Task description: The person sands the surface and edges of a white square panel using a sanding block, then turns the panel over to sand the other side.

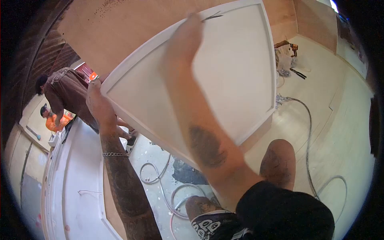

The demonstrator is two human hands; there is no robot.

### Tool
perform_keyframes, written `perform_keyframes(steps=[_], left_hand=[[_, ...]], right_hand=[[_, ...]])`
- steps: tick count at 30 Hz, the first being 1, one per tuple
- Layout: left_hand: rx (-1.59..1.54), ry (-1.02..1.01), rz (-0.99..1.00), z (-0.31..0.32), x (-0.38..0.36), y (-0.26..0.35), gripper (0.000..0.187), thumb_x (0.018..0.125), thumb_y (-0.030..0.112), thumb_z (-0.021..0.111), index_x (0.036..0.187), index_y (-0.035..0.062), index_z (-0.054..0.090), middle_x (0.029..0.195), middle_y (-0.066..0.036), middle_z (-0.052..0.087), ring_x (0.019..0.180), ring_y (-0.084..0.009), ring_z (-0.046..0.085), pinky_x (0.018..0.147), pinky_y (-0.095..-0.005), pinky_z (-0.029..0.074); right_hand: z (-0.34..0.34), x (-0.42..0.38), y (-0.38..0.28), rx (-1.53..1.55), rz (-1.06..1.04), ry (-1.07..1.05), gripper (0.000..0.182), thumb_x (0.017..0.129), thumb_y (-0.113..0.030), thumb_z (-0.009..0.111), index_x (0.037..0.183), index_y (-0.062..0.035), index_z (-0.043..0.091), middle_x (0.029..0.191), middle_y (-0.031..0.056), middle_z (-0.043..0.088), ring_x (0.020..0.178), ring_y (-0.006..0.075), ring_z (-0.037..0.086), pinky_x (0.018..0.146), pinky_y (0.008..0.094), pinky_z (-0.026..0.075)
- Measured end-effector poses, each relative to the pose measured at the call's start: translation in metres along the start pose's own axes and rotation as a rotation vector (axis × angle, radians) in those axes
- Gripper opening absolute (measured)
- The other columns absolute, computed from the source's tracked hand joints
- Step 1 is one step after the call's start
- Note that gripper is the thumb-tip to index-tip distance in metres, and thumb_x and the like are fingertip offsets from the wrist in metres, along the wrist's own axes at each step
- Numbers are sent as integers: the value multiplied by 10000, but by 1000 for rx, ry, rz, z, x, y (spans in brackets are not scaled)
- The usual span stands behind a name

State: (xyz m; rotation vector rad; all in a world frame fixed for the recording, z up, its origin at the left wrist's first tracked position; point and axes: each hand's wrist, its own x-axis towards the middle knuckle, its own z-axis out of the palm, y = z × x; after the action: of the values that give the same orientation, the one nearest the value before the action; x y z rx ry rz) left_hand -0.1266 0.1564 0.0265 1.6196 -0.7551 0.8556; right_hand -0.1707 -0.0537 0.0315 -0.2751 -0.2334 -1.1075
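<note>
A white panel with a raised rim, like a shaker cabinet door, tilts up in front of me. At its left corner my left hand is closed around the edge, fingers partly hidden behind it. My right hand, smeared by motion, is closed near the top rim. From its fingers sticks out a thin dark-tipped tool, apparently touching or just over the panel's inner edge; its kind does not show clearly.
Another white panel lies at lower left. Two people work beyond it. Hoses loop over the floor. Pliers, a drill and plastic bags lie at right. A plywood sheet stands behind.
</note>
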Motion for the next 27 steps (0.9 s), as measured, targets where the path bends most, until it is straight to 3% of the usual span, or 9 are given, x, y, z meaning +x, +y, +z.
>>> perform_keyframes(steps=[1,3,7,9,13,17,22,24,27], left_hand=[[0,0,1,-6,0,-10,391,1008,295,460,985,-30,675,923,-102,675,858,-192,617,820,-384,479],[523,-46,249,-19,13,-31,369,1011,280,454,992,-14,676,934,-95,676,888,-196,624,812,-370,483],[930,-126,786,-9,-15,28,387,1017,278,429,1034,-17,679,977,-101,689,922,-216,645,829,-360,494],[-206,-172,-87,-20,-4,3,413,1031,253,408,1223,-47,616,1168,-169,678,1063,-283,659,988,-385,497],[-132,-112,-62,-22,-8,-1,414,1037,256,399,1225,-44,615,1170,-173,679,1061,-277,659,978,-398,504],[-36,-54,-5,-27,6,-11,474,1029,311,383,1155,-56,655,1090,-156,699,1012,-247,661,929,-363,500],[372,-143,182,-47,-3,-4,505,1036,346,383,1197,-60,635,1143,-182,684,1039,-269,654,948,-384,496],[-228,-143,-130,-31,-14,17,431,1039,275,388,1218,-38,624,1182,-162,674,1080,-265,648,972,-378,496],[-209,-136,-83,-32,-11,5,428,1034,275,401,1231,-36,619,1191,-162,671,1079,-260,651,977,-379,494]], right_hand=[[-3,-33,16,-274,117,15,620,974,-351,541,1364,111,404,1373,213,480,1321,357,401,1092,520,339],[40,-121,19,-896,-193,119,810,947,-201,569,1501,178,114,1554,386,220,1475,477,226,1219,508,152],[44,-132,19,-579,-213,97,897,912,-212,622,1517,172,81,1570,406,151,1491,531,91,1228,541,47],[22,-63,10,-499,-261,127,798,920,-176,602,1506,153,172,1557,371,241,1478,465,210,1221,489,125],[14,-17,-17,-284,-182,162,701,918,-108,574,1488,148,257,1530,340,344,1461,380,330,1212,405,198],[56,-159,51,-635,-253,74,880,944,-203,582,1534,150,34,1591,397,80,1484,534,103,1210,575,66],[37,-119,28,-593,-310,74,917,918,-197,601,1525,165,18,1592,399,54,1489,536,75,1215,581,36],[9,-34,6,-430,-319,75,933,910,-213,624,1528,162,34,1609,374,64,1498,510,92,1223,558,41],[3,-14,-12,-360,-339,37,955,891,-215,646,1535,151,43,1622,349,74,1505,487,107,1229,538,44]])
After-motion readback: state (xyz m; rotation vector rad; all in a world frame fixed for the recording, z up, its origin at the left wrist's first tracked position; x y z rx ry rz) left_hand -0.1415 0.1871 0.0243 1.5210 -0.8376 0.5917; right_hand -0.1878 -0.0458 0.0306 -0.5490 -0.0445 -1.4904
